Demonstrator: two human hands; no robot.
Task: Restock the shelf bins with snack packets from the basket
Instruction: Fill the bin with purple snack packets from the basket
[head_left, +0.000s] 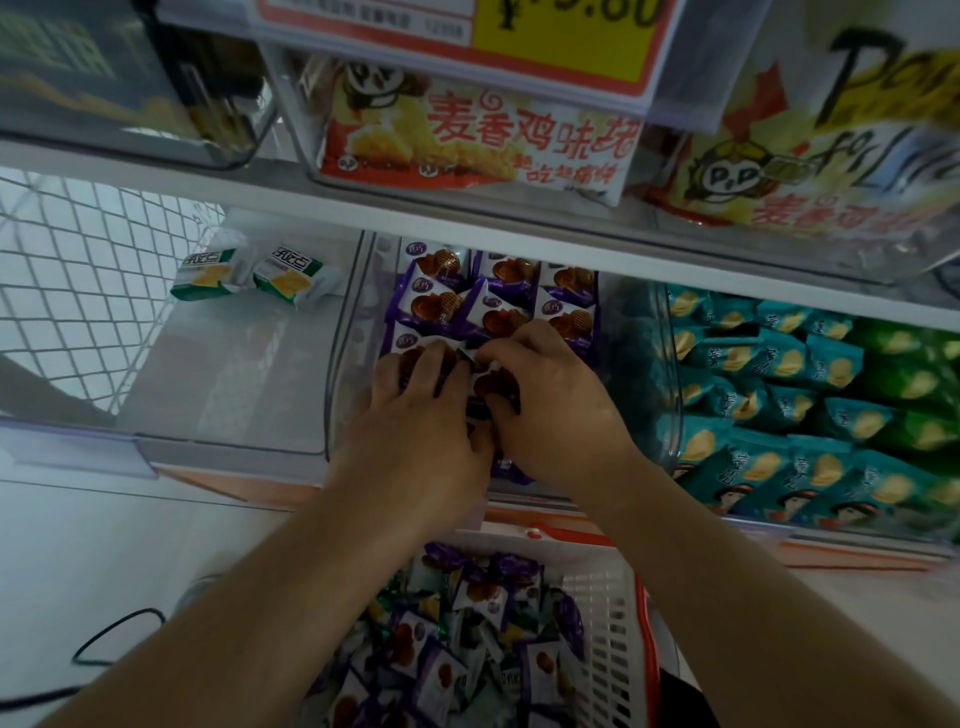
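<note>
A white slotted plastic basket (608, 623) with an orange rim sits nearest the camera, below the shelf edge, heaped with small purple and white snack packets (467, 597) mixed with a few green-trimmed ones. Two bare forearms reach over it into a clear bin (337, 364) at the middle of the shelf, where purple waffle packets (498, 306) lie in overlapping rows. The left hand (415, 415) lies palm down on the front row, its fingers spread flat and pressing on the packets. The right hand (550, 410), touching it on the inner side, has its fingers bent over a purple packet (491, 382) in the front row and appears to pinch its edge, though the overlap of the two hands hides the exact grip. To the right, a second clear bin (670, 374) is packed with teal chip packets (779, 405). To the left, another clear bin (234, 447) holds two green and white cracker packets (254, 273) lying side by side near its back. A white wire mesh panel (78, 286) stands at the far left, and a black cable (114, 636) trails across the pale floor below it. On the shelf above, clear bins hold large red and yellow snack bags (478, 140), under a yellow price label (566, 36).
</note>
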